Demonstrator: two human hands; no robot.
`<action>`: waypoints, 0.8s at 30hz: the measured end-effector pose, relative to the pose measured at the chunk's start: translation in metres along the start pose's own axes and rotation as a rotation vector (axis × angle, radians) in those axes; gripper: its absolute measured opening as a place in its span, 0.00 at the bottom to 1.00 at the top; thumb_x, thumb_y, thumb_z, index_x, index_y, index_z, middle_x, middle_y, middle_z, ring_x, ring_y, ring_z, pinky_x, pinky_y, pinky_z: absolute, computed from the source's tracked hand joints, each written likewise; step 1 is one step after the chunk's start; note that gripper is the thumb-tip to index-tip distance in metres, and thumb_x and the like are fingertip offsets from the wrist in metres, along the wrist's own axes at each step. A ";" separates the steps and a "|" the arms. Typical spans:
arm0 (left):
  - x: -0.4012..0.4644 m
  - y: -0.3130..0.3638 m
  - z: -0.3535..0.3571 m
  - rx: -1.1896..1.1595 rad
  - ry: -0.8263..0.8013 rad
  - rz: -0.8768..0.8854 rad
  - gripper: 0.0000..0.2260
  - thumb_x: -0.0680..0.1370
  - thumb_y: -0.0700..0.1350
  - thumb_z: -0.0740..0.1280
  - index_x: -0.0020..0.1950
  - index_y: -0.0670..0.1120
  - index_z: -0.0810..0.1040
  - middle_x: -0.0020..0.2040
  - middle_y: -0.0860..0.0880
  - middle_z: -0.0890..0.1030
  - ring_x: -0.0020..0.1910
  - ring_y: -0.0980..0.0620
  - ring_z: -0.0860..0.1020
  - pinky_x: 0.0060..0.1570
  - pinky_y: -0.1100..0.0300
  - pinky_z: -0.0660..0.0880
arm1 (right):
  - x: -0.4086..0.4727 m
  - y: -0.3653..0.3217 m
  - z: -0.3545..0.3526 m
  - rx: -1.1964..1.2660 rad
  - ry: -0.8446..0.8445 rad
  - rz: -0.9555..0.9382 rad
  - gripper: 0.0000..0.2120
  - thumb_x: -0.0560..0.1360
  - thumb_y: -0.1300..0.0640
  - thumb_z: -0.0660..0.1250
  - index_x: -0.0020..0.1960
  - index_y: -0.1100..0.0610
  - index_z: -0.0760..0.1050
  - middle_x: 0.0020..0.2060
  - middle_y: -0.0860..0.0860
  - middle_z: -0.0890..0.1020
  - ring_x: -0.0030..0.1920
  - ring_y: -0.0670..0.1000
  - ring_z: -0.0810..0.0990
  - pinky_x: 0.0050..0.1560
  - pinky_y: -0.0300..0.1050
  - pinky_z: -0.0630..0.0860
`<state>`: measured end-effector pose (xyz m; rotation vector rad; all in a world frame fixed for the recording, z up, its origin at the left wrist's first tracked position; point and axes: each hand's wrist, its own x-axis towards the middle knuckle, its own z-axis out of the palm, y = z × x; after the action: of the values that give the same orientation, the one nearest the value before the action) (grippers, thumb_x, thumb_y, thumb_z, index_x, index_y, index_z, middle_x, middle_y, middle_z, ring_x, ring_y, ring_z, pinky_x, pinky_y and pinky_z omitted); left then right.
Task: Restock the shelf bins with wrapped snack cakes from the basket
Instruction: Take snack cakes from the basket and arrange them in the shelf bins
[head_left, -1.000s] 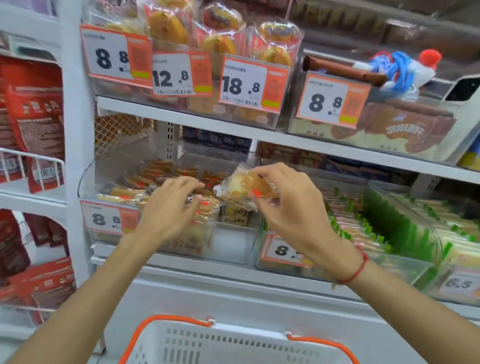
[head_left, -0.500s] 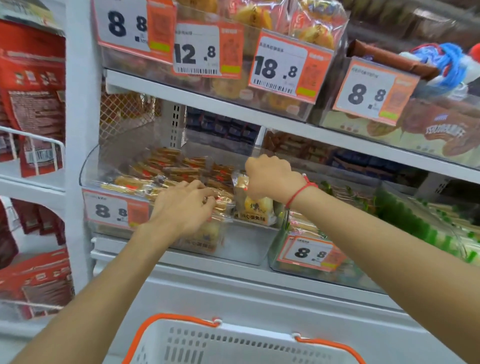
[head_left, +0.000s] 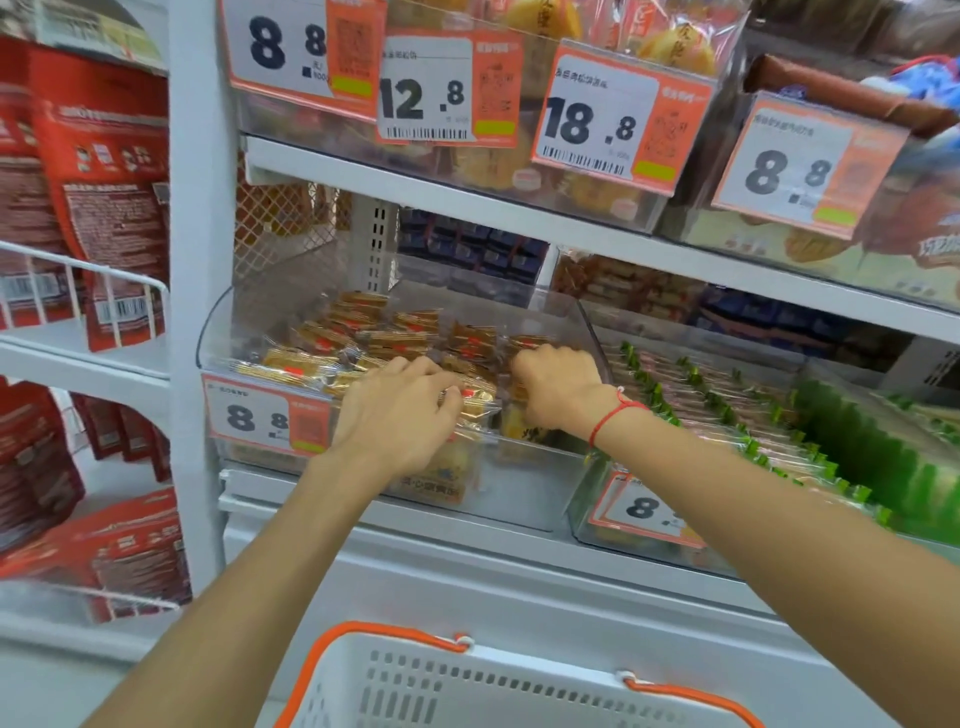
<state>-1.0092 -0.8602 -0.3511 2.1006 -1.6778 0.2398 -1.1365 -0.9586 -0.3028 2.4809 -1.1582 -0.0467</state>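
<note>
A clear plastic shelf bin with an "8.8" tag holds several wrapped snack cakes in gold and red wrappers. My left hand lies over the front packets, fingers spread and pressing on them. My right hand, a red string at the wrist, reaches down into the bin's right side. Its fingers are curled round the top of a yellow wrapped cake standing behind the front wall. The white basket with orange handles sits below at the bottom edge; its contents are hidden.
To the right stands a second clear bin of green-edged packets. The upper shelf hangs low over both bins, carrying price tags and bagged pastries. Red pouches fill wire racks on the left.
My right hand carried the wrapped cake from in front of the shelf down into the bin's right side. My left hand slid forward onto the front packets. The view moved closer.
</note>
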 end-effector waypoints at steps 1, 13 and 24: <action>0.000 0.000 0.000 -0.004 0.001 -0.004 0.19 0.83 0.52 0.48 0.66 0.56 0.74 0.66 0.55 0.73 0.62 0.53 0.70 0.51 0.58 0.65 | 0.000 0.000 0.000 0.010 0.004 -0.014 0.15 0.74 0.57 0.68 0.60 0.57 0.73 0.57 0.56 0.78 0.58 0.58 0.77 0.52 0.49 0.72; 0.000 -0.001 0.003 0.015 0.032 -0.009 0.18 0.83 0.52 0.48 0.67 0.58 0.73 0.66 0.55 0.73 0.62 0.53 0.70 0.46 0.58 0.64 | 0.007 -0.006 0.010 -0.088 0.026 -0.032 0.13 0.76 0.61 0.65 0.60 0.58 0.73 0.57 0.56 0.78 0.58 0.58 0.77 0.52 0.48 0.73; -0.026 0.012 -0.007 -0.431 0.325 0.040 0.11 0.78 0.49 0.66 0.60 0.55 0.77 0.61 0.58 0.76 0.61 0.57 0.71 0.55 0.61 0.66 | -0.077 0.028 -0.014 0.220 0.289 -0.177 0.15 0.76 0.51 0.66 0.62 0.52 0.73 0.54 0.48 0.78 0.56 0.53 0.74 0.49 0.46 0.69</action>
<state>-1.0267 -0.8361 -0.3528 1.6155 -1.4289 0.1973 -1.2050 -0.9126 -0.2901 2.6618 -0.8619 0.3966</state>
